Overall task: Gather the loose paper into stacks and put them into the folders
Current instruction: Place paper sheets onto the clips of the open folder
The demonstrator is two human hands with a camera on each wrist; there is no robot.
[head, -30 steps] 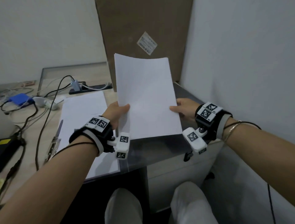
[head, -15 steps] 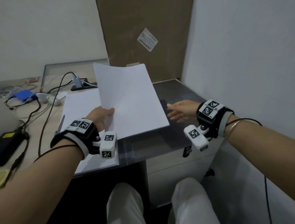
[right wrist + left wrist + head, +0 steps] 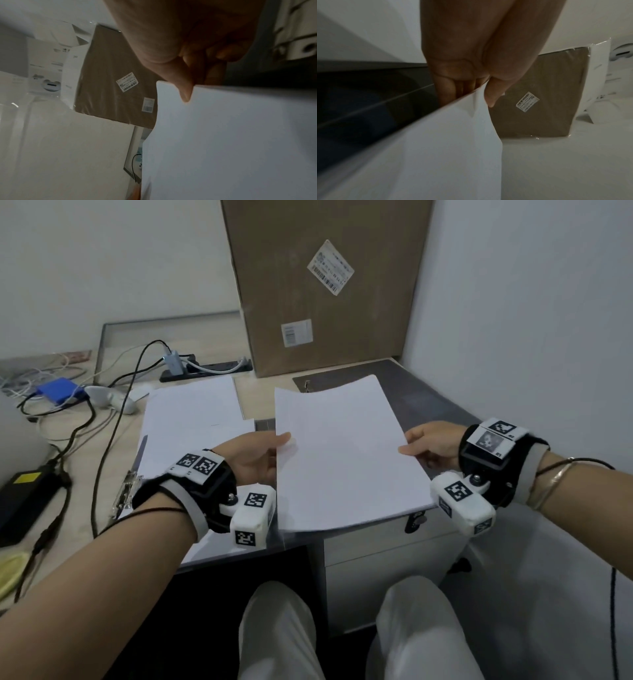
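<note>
I hold a stack of white paper (image 3: 342,453) nearly flat, a little above the dark folder (image 3: 424,398) that lies on the right part of the desk. My left hand (image 3: 270,451) pinches its left edge, thumb on top; the left wrist view shows that pinch on the paper stack (image 3: 447,148). On the right edge, my right hand (image 3: 424,445) pinches the stack the same way, as the right wrist view shows on the paper stack (image 3: 231,142). An open clear folder (image 3: 205,556) with paper (image 3: 191,422) in it and a metal clip (image 3: 126,494) lies at the left.
A tall brown cardboard box (image 3: 325,285) leans against the back wall. Cables, a blue device (image 3: 60,390), a power strip (image 3: 205,369) and a black adapter (image 3: 24,498) crowd the desk's left. A white drawer unit (image 3: 387,559) stands under the dark folder. The wall is close on the right.
The stack came down from upright to nearly flat and shifted right over the dark folder. My right hand, which had let go half a second ago, pinches the right edge again.
</note>
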